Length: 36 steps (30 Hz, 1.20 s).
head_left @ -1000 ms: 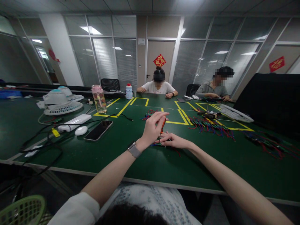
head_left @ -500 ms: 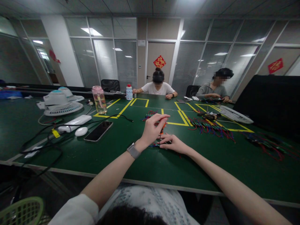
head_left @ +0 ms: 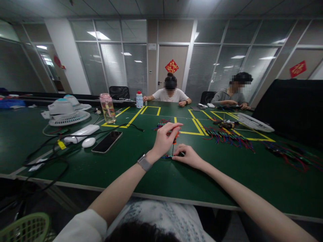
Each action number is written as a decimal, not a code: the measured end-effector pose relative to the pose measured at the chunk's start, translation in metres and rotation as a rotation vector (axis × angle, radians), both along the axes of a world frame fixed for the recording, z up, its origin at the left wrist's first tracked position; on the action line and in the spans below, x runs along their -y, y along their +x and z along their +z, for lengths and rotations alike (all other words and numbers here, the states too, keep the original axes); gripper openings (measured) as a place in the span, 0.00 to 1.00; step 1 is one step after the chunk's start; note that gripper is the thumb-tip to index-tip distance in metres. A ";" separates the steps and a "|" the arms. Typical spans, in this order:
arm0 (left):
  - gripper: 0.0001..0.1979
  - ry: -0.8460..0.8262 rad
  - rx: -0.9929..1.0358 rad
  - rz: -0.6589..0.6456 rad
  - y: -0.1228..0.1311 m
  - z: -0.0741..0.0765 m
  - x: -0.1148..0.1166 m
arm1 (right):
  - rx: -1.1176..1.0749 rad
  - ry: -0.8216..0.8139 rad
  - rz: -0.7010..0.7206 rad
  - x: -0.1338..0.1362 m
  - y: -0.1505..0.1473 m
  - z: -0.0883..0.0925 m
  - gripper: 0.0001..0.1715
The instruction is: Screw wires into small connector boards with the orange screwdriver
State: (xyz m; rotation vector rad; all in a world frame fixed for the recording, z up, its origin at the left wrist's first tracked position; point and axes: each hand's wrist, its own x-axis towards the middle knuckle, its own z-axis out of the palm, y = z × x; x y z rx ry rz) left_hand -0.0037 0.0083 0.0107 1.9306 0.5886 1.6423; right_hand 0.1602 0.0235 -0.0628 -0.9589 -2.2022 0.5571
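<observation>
My left hand (head_left: 165,136), with a grey-banded watch on its wrist, is closed round the orange handle of a screwdriver (head_left: 176,138). The thin shaft points down, nearly upright, to a small green circuit board (head_left: 168,156) with wires, lying on the table. My right hand (head_left: 186,155) pinches the board's right end between thumb and forefinger, close to the screwdriver's tip. Whether the fingertips grip the board itself or a wire on it is too small to tell. Behind my left hand lies a bunch of wired boards (head_left: 163,123), partly covered.
Wired boards (head_left: 227,137) lie in a heap on the right, near a white keyboard (head_left: 254,123). A phone (head_left: 107,142), white mouse (head_left: 88,142), black cables, drink bottle (head_left: 108,109) and fans (head_left: 68,114) stand left. Two people (head_left: 169,94) sit across the green table (head_left: 141,181).
My right hand's fingers have gone from stretched out to a pinch at the board's end. My left hand keeps hold of the screwdriver in nearly the same place.
</observation>
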 end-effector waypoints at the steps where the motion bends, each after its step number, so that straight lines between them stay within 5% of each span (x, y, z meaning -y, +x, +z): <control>1: 0.12 0.000 0.003 0.001 0.000 0.000 0.000 | 0.008 0.000 0.001 0.000 0.000 0.000 0.08; 36: 0.13 0.008 0.011 0.025 -0.002 0.000 0.000 | 0.058 -0.028 0.051 0.000 0.004 0.004 0.11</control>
